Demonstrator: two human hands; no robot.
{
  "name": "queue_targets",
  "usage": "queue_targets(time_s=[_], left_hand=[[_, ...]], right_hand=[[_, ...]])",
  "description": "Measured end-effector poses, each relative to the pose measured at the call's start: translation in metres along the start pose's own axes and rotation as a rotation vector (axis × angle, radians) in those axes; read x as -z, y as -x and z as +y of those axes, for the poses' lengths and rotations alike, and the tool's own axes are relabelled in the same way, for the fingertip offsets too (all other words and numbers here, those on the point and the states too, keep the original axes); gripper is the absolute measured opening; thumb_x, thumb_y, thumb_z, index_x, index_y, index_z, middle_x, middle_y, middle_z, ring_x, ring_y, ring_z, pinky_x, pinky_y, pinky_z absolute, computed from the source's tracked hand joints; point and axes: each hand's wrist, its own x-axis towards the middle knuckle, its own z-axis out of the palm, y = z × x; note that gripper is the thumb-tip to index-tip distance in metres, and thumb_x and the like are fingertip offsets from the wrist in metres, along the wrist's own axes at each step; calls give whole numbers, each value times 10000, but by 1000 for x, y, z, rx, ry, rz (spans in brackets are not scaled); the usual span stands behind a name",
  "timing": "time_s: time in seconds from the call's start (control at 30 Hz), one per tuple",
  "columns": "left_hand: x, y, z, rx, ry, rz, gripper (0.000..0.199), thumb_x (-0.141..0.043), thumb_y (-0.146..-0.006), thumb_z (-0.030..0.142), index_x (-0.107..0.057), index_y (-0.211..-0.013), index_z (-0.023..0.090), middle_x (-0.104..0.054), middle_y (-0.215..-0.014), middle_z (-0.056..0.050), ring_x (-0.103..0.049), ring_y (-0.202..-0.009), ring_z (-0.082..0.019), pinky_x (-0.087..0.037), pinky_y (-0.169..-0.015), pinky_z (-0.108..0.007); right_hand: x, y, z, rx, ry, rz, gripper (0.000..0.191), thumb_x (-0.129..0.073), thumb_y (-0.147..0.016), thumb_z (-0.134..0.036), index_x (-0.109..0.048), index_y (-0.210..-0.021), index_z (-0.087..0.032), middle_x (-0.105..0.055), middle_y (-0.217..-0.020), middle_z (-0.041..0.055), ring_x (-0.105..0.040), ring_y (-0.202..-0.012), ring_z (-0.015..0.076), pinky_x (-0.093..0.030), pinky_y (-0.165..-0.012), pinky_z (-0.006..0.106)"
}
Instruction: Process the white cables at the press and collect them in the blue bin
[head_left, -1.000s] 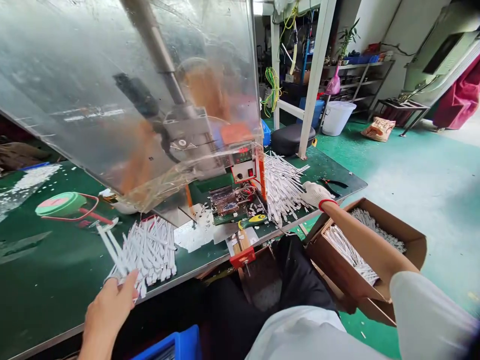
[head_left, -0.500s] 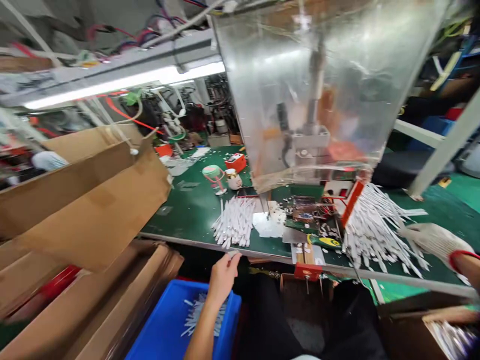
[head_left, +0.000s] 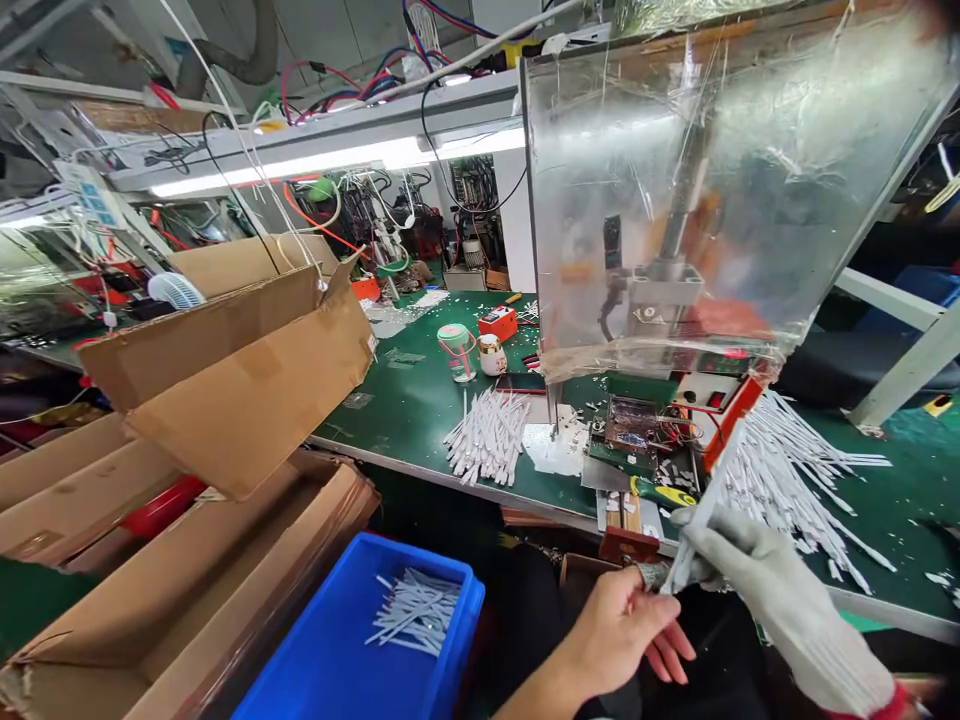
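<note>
Plainly, the right hand (head_left: 772, 578) clamps white strips (head_left: 709, 498); overlap obscures whether the left hand (head_left: 611, 630) does.

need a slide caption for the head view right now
Gloved right hand holding a white strip close to the bare left hand, with more strips in a blue bin.

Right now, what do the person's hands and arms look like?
The left hand wears no glove, and no sleeve shows on the left forearm. The right hand wears a greyish-white fabric glove with a red band at the wrist.
</note>
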Motion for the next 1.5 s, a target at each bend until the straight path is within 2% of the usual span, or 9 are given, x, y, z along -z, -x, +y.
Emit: queue_targets(time_s=[0.13,0.3,0.57,0.7,0.83,1.0,1.17,1.37,1.5], left_hand=[[1,-2,-6,3,24,74,600,-600,-774,679,-606,-932,100,-651,-612,-54,-605,-449,-141,-454,-447,-232],[3,2,0,-7,-3,161,549,-659,-733,669,-555,-746,130,-667,-646,-70,-618,-464,-135,-468,-462,-234],[7,3,-12,78,-63,100,507,-659,-766,614,-606,-717,112,-656,-600,-66,-625,-455,-149,-481,-445,-236],[11,3,-13,100,-16,74,463,-673,-792,541,-669,-903,92,-665,-615,-47,-632,-469,-148,-489,-458,-235],[14,-5,-5,114,44,124,459,-704,-775,518,-686,-924,85,-659,-609,-36,-618,-463,-131,-471,-450,-215],[21,-19,4,112,71,190,502,-724,-752,540,-695,-956,82,-663,-601,-31,-631,-471,-136,-485,-453,-214],[23,-26,6,169,-12,173,582,-628,-785,652,-698,-796,75,-649,-523,-63,-611,-409,-146,-460,-403,-211],[22,-28,6,174,-17,189,594,-634,-761,677,-692,-738,87,-645,-503,-64,-615,-404,-153,-449,-395,-207],[23,-28,6,163,-16,183,569,-641,-775,655,-694,-746,89,-650,-509,-64,-620,-410,-154,-453,-397,-207]], right_hand=[[-17,10,5,-20,-70,-152,480,-625,-814,-645,-688,-944,-187,-626,-723,56,-554,-608,179,-478,-555,284],[-25,10,9,-29,12,-216,454,-589,-860,-595,-673,-989,-168,-622,-748,36,-531,-621,153,-461,-569,256],[-33,19,7,-85,-24,-273,399,-585,-870,-546,-616,-833,-150,-609,-679,27,-550,-588,137,-460,-549,236],[-31,-2,7,-124,-229,-260,439,-641,-830,-587,-596,-823,-151,-579,-613,7,-523,-516,104,-411,-479,193],[-33,-42,20,-167,-325,-264,434,-697,-795,-573,-604,-796,-149,-553,-584,-6,-456,-450,66,-315,-401,159],[-47,-75,27,-205,-446,-260,335,-735,-769,-450,-617,-785,-137,-568,-586,2,-452,-427,58,-299,-372,153],[-54,-84,24,-338,-503,-214,205,-701,-787,-325,-618,-762,-139,-532,-502,-15,-413,-361,64,-292,-334,165],[-56,-90,33,-353,-582,-215,195,-716,-789,-305,-616,-778,-138,-592,-563,4,-440,-374,60,-308,-337,155],[-56,-91,30,-361,-562,-194,203,-719,-792,-284,-587,-732,-142,-536,-515,-15,-430,-364,61,-298,-330,154]])
